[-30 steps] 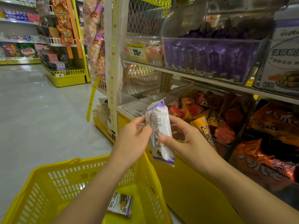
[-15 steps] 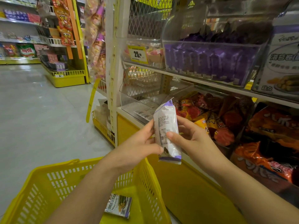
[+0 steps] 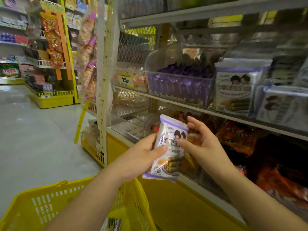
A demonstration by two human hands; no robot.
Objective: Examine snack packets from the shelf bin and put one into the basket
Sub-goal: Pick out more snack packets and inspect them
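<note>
Fingers point(image 3: 194, 125) of my right hand point(image 3: 201, 145) have loosened and spread, only the thumb touching the packet point(image 3: 172, 157). My left hand point(image 3: 141, 155) grips it, thumb across the front, just above the far corner of the basket point(image 3: 50, 189). On the head view the packet has turned since a moment ago: printed back then, picture side now. I judge both faces checked, so lowering it into the basket, beside another packet point(image 3: 111, 224), should come next.
</note>
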